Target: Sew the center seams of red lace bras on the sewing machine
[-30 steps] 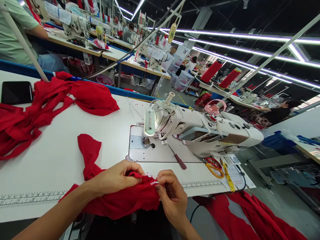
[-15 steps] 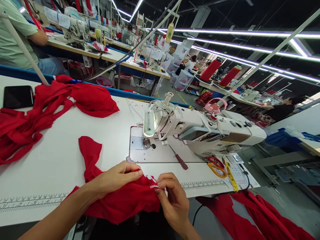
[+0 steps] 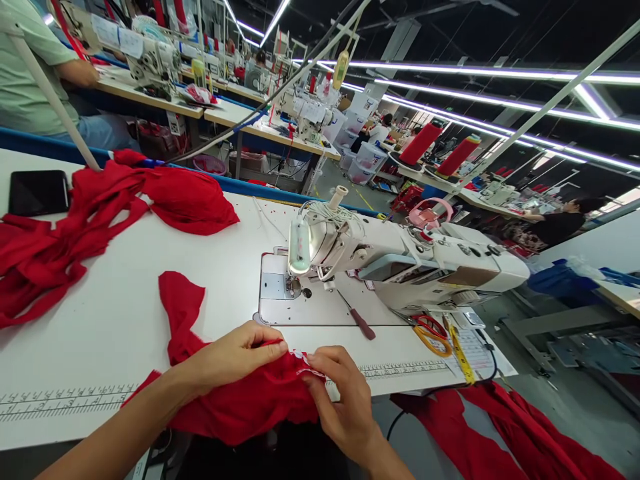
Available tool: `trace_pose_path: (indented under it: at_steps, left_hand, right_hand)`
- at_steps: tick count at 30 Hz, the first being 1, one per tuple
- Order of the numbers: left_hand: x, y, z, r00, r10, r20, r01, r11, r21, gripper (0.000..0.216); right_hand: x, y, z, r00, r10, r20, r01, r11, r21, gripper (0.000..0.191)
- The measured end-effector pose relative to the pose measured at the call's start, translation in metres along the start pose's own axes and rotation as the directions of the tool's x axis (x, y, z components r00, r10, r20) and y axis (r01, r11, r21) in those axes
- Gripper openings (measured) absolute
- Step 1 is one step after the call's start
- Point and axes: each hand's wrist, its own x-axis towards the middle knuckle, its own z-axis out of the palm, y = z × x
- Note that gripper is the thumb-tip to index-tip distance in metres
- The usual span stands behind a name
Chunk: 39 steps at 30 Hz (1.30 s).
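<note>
A piece of red fabric (image 3: 240, 407) hangs over the front edge of the white table, one strip of it lying flat toward the left. My left hand (image 3: 245, 353) pinches its upper edge between thumb and fingers. On the right, my right hand (image 3: 340, 393) grips the same edge, beside a short white strip (image 3: 300, 360) on the cloth. Just beyond both hands stands a white sewing machine (image 3: 390, 247), its needle area and metal plate (image 3: 275, 287) bare of cloth.
A screwdriver (image 3: 363, 323), orange-handled scissors (image 3: 433, 337) and a yellow tape measure (image 3: 463, 357) lie right of the hands. More red cloth (image 3: 185, 200) and a phone (image 3: 39, 193) are on the left. Red pieces (image 3: 500, 427) hang at lower right. A co-worker (image 3: 35, 87) sits at upper left.
My right hand has shifted slightly left along the fabric edge, its fingers now closer over the white strip. My left hand stays nearly in place.
</note>
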Motion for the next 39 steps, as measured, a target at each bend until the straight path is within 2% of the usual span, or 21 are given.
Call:
trace_pose_path:
  at_steps: [2,4,7,9,11,15,19,22,26,30,33,39]
  left_hand:
    - [0.002,0.004,-0.001,0.999,-0.025,0.032,0.024,0.999,0.04,0.038]
    - [0.005,0.007,-0.003,0.999,-0.026,0.027,0.024,0.996,0.087,0.036]
    - [0.007,0.013,-0.007,1.0,-0.021,0.004,0.021,0.999,0.037,0.023]
    - [0.006,0.017,-0.012,1.0,-0.021,-0.015,0.02,0.999,-0.028,0.019]
    - [0.002,0.02,-0.017,0.999,-0.025,-0.046,0.025,1.0,-0.012,0.019]
    - [-0.004,0.024,-0.02,0.986,0.008,-0.166,0.02,0.985,0.169,0.025]
    - [-0.001,0.023,-0.018,0.997,0.032,-0.067,-0.022,0.99,0.141,0.024]
    - [0.002,0.026,-0.018,0.999,0.03,-0.02,-0.028,0.994,0.105,0.016]
    - [-0.003,0.029,-0.018,0.998,0.052,-0.02,-0.05,0.994,0.097,0.015]
    - [-0.011,0.024,-0.012,0.994,0.11,-0.028,-0.099,0.961,0.259,0.009]
    - [-0.014,0.016,-0.005,0.992,0.113,-0.063,-0.084,0.931,0.354,0.008]
    - [-0.018,0.011,0.0,0.992,0.092,-0.09,-0.062,0.953,0.298,0.015]
  right_hand:
    - [0.013,-0.003,-0.006,0.99,-0.075,0.117,0.091,0.987,-0.131,0.029]
    - [0.028,-0.007,-0.014,0.969,-0.075,0.235,0.112,0.983,-0.148,0.018]
    - [0.048,-0.008,-0.023,0.93,-0.013,0.367,0.02,1.0,-0.014,0.009]
    - [0.056,-0.006,-0.026,0.913,0.038,0.406,-0.065,0.997,0.052,0.01]
    - [0.059,-0.001,-0.027,0.911,0.074,0.406,-0.11,0.992,0.067,0.011]
    - [0.057,0.005,-0.023,0.913,0.071,0.403,-0.106,0.992,0.066,0.014]
    - [0.059,0.004,-0.018,0.904,0.059,0.424,-0.12,0.986,0.117,0.015]
    - [0.061,0.005,-0.016,0.88,0.126,0.457,-0.234,0.954,0.186,0.011]
    - [0.056,0.008,-0.016,0.849,0.242,0.47,-0.369,0.908,0.199,0.008]
    - [0.046,0.008,-0.014,0.85,0.291,0.44,-0.418,0.88,0.226,0.008]
    - [0.04,0.006,-0.012,0.864,0.302,0.403,-0.414,0.881,0.229,0.009]
    - [0.031,0.008,-0.011,0.861,0.354,0.365,-0.462,0.845,0.27,0.009]
